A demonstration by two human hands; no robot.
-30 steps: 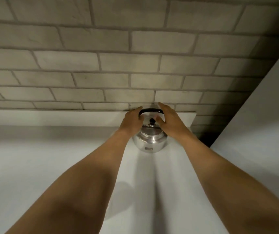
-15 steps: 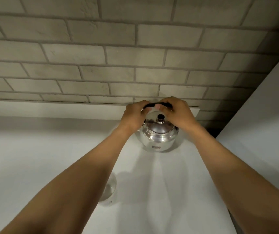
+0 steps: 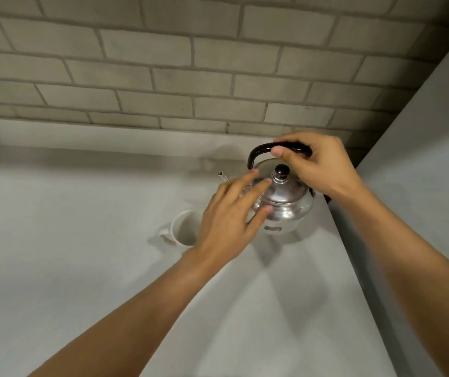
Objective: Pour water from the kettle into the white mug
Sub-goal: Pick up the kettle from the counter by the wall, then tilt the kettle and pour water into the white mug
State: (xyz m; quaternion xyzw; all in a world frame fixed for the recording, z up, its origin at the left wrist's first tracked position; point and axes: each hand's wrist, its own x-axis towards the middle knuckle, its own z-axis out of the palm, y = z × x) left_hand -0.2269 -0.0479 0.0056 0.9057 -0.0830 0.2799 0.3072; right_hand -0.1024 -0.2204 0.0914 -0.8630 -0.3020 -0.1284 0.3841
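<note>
A shiny steel kettle [image 3: 288, 205] with a black arched handle and a black lid knob is at the right end of the white counter, its thin spout pointing left. My right hand [image 3: 318, 165] is closed around the top of the handle. My left hand [image 3: 231, 221] has its fingers spread, and their tips rest on the lid and the kettle's left side. The white mug [image 3: 182, 229] stands upright just left of the kettle, handle to the left; my left hand hides its right side. The mug looks empty.
The white counter [image 3: 82, 254] runs left and toward me. A pale brick wall [image 3: 190, 77] stands right behind it. A tall white panel [image 3: 422, 172] closes the right side, close to the kettle.
My left hand has come off the handle and now lies open against the lid. My right hand kept its grip on the handle. The view has shifted, and the mug is now in sight.
</note>
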